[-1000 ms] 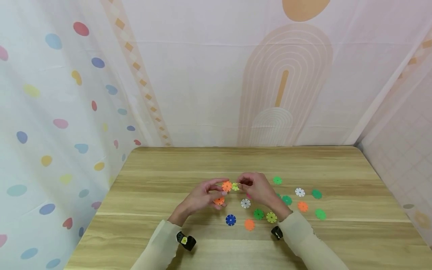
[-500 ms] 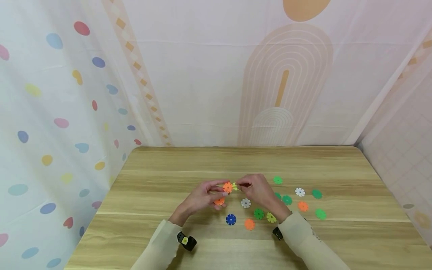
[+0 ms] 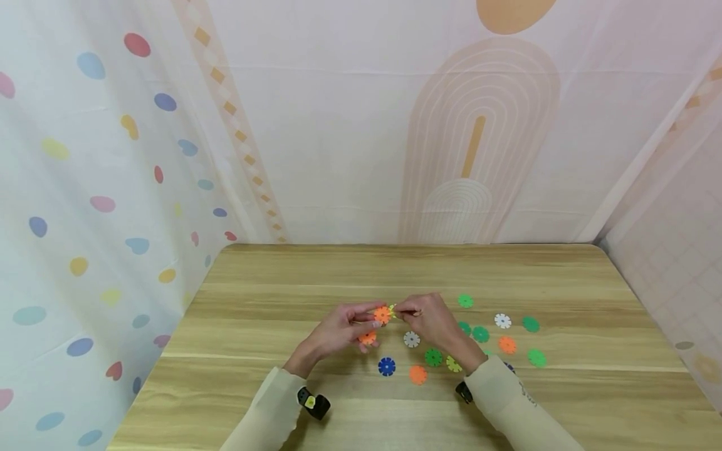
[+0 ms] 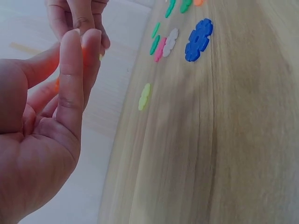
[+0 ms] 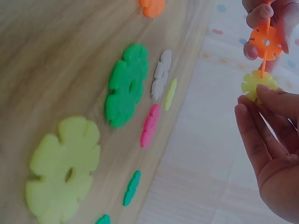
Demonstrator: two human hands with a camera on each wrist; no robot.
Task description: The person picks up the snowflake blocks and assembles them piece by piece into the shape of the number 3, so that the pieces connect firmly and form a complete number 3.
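Both hands have drawn closer together over the last second, so that the yellow-green disc now sits pressed against the orange one where a small gap showed before.

From the head camera, the left hand (image 3: 338,331) pinches an orange snowflake disc (image 3: 382,314) between thumb and fingertips, with a second orange disc (image 3: 367,337) just below that grip, low in the same hand. The right hand (image 3: 434,322) meets it from the other side, fingers curled round a yellow-green disc (image 3: 393,311) that touches the orange one. On the wooden table (image 3: 282,275) just beneath the joined pieces lies a white disc (image 3: 412,339); nearer the person lie a blue disc (image 3: 386,366), a loose orange disc (image 3: 418,374) and a dark green disc (image 3: 433,357). More green, white and orange discs lie beyond the right hand.

From the left wrist, the left hand (image 4: 42,126) has its fingers raised together and closed on a sliver of orange, mostly hidden. The blue disc (image 4: 198,33) lies well off on the table.

From the right wrist, the right hand (image 5: 273,140) clasps the yellow-green disc (image 5: 256,84) between thumb and fingertips, slotted edge-on into an orange disc (image 5: 265,43) held just above by the other hand's fingers. A large green disc (image 5: 126,86) and a pink disc (image 5: 150,125) lie on the table, well apart from the grip.
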